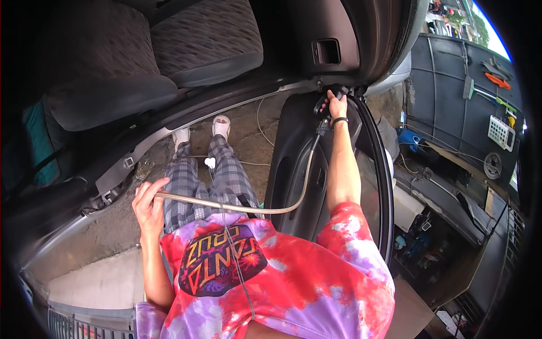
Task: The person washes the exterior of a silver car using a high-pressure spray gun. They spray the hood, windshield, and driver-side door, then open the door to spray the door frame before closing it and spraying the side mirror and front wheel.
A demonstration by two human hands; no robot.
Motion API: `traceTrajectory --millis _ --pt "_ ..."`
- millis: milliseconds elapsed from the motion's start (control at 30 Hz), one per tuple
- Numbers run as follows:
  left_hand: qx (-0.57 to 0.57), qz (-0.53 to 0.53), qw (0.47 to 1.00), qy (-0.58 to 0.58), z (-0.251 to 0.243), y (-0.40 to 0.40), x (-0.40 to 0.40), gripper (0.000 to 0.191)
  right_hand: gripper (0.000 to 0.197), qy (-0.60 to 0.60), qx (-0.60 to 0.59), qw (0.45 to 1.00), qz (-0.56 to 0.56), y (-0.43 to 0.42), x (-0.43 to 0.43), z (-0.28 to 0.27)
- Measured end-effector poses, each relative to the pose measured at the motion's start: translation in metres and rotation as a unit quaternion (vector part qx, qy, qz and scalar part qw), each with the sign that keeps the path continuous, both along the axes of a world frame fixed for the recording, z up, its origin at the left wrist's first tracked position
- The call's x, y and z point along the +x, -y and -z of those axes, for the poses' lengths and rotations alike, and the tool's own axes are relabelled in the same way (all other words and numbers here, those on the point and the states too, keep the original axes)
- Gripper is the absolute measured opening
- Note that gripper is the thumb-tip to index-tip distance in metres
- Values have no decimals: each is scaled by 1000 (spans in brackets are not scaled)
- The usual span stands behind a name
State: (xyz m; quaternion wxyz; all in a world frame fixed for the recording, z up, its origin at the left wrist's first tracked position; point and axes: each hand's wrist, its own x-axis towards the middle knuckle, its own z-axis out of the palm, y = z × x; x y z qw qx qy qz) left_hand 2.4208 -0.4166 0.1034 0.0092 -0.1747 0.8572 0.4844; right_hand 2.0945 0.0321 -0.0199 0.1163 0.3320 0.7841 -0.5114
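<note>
My right hand (336, 106), arm stretched forward, grips the black handle of a spray gun (322, 109) beside the hinge side of an open car door (284, 161). From a fitting below that handle, a translucent, tan-looking hose (254, 209) curves down and across my body. My left hand (148, 203) holds this hose near waist height on the left, with some fingers raised off it. The front of the spray gun is partly hidden by my right hand and the dark car body.
Patterned cloth car seats (207, 38) sit beyond the door sill (237, 106). A thin cable (259, 123) runs over the concrete floor (250, 144) near my feet. To the right, a dark metal gate (444, 63) carries a brush (468, 87); a blue machine (408, 139) stands below.
</note>
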Motion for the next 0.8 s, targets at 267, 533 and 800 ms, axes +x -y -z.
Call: traceTrajectory --millis 267,533,800 --pt "-11 -27 999 17 -7 10 6 23 25 46 -82 994 53 18 24 47" --pt "31 -29 999 -12 4 32 -10 21 31 -99 -17 988 117 3 3 -7" --pt "63 -47 996 -49 10 55 -2 21 36 -173 50 971 160 19 -11 -59"
